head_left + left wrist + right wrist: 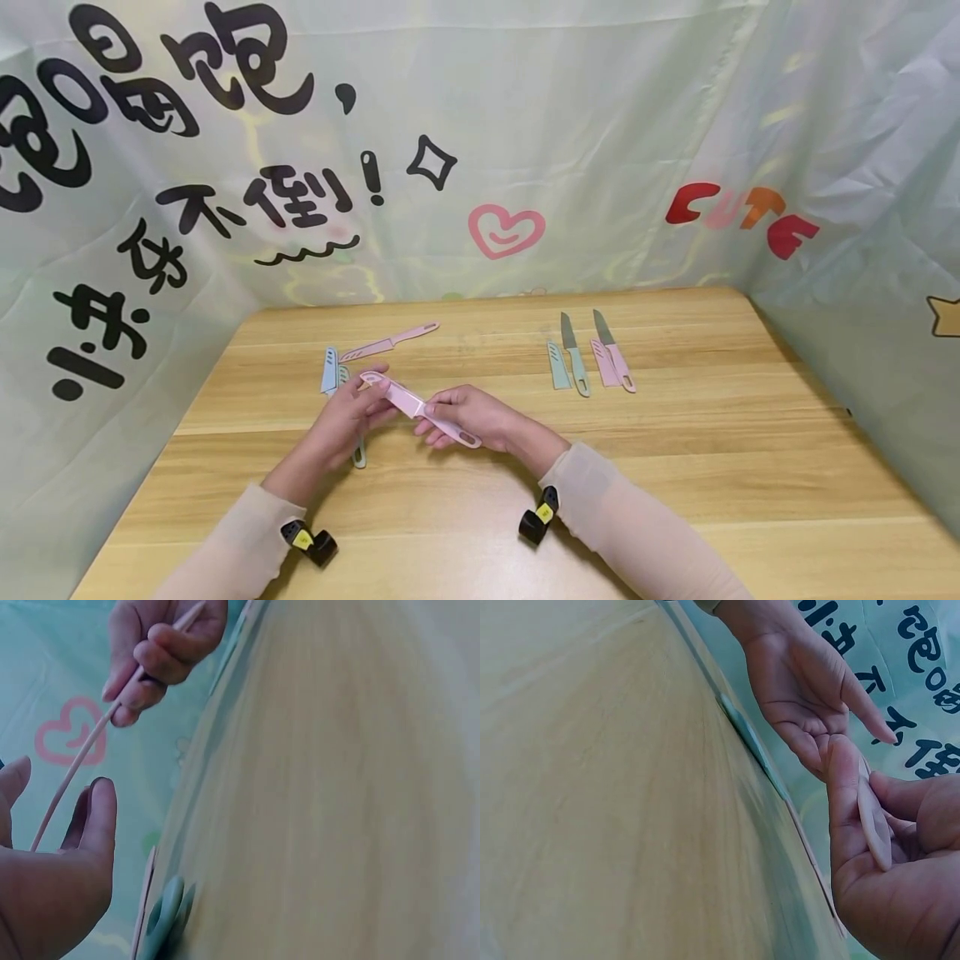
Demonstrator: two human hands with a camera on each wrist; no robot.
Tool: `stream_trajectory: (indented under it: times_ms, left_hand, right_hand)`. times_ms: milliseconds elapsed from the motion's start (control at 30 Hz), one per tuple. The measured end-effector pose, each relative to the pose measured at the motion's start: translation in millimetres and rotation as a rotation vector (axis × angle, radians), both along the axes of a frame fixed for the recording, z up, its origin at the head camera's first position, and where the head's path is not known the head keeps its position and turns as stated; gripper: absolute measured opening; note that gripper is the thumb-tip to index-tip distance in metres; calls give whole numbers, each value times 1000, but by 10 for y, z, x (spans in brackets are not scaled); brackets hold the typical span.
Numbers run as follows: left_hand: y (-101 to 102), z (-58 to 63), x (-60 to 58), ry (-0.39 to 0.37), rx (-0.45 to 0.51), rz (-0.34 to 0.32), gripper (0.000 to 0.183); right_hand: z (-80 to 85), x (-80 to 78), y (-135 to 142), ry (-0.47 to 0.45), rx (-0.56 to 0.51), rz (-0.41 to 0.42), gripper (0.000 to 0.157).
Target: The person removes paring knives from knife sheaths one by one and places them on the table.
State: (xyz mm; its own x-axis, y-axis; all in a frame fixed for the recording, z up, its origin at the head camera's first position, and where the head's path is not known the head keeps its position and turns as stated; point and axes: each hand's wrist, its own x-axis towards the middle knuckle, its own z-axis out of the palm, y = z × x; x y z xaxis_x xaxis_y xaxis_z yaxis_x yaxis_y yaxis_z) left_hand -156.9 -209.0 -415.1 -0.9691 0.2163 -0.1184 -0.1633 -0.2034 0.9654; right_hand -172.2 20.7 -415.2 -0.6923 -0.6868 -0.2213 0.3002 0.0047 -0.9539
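My right hand [476, 417] grips the handle of a pink knife [407, 402], thumb on top and fingers curled below. The knife is held above the table, tilted, with its blade part pointing left and pale pink like a sheath. At that far end is my left hand [352, 421], its thumb and fingers spread around the knife without curling on it. In the right wrist view the left palm [795, 694] faces the knife handle [874, 825]. Below the left hand lie a light blue sheath [330, 371] and a pale green knife handle [359, 454], partly hidden by that hand.
A pink sheathed knife [390, 342] lies behind the left hand. At the right of the wooden table [675, 467] are a green sheath [558, 367], a bare green knife [576, 358], a pink sheath [602, 364] and a bare pink knife [617, 354]. Printed curtains [585, 125] surround the table.
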Motion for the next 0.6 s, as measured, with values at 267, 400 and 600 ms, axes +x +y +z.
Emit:
stream_trajectory:
  times_ms: [267,400,600]
  left_hand:
    - [35,-7,92,-101,145,-30,61]
    - [44,-6,134,-137,220,-40,61]
    - [67,-36,181,-183,312,-47,42]
  right_hand:
    - [2,21,9,15,10,3,29]
    - [5,26,17,11,11,16,31]
    - [-18,35,19,-5,12,29,30]
